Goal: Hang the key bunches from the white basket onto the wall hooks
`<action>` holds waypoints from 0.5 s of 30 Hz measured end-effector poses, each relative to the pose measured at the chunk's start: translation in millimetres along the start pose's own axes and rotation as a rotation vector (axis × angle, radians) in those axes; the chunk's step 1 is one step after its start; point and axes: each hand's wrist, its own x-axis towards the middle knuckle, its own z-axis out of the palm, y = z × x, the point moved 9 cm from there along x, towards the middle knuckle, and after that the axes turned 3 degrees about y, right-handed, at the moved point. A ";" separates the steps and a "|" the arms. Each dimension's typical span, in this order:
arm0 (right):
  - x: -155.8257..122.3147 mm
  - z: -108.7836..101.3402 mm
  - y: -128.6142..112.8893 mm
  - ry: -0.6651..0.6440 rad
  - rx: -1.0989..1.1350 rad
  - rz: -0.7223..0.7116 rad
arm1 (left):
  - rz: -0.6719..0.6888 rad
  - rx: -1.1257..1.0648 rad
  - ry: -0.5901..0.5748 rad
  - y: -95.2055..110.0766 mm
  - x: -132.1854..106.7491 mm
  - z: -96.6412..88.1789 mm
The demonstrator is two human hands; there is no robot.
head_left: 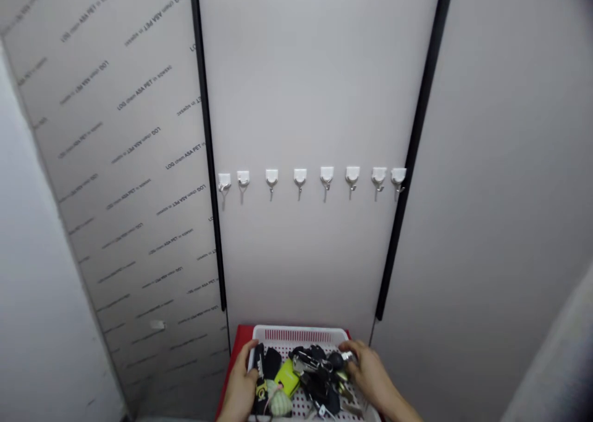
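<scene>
At the bottom of the head view, a white plastic basket (301, 329) holds a pile of keys and key fobs (315, 372). My left hand (241, 382) grips the basket's left rim, thumb inside. Curled over the right side is my right hand (370, 372), its fingers closed around a small silver-coloured metal piece (347, 356) beside a black round item. Among the pile lie a bright yellow-green item (287, 377), a pale green striped charm (280, 402) and a black strap with yellow marks (260, 391).
A red surface (244, 334) lies under the basket. Ahead, several white adhesive hooks (300, 176) run in a row across a pale panel (310, 88). Black vertical strips (208, 131) edge the panel. The left wall panel (139, 144) carries printed lettering.
</scene>
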 end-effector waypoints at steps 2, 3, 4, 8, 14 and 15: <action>5.5 -0.3 1.1 -0.001 -0.043 0.000 | -0.009 0.029 0.015 1.3 -2.3 -0.1; 6.9 0.1 1.9 -0.009 -0.071 0.000 | -0.003 0.049 0.014 3.0 -1.6 -1.0; 7.6 0.7 2.1 -0.024 -0.101 -0.005 | 0.012 0.075 0.017 6.0 0.5 -3.0; 13.5 -15.2 -15.7 -0.001 -0.163 -0.065 | 0.131 0.107 0.114 44.5 20.5 -21.9; 33.2 -99.6 -121.8 0.219 0.421 -0.229 | 0.334 -0.318 0.028 181.5 32.8 -24.5; 32.6 -115.6 -140.2 0.265 0.541 -0.280 | 0.407 -0.383 -0.008 207.2 26.2 -23.7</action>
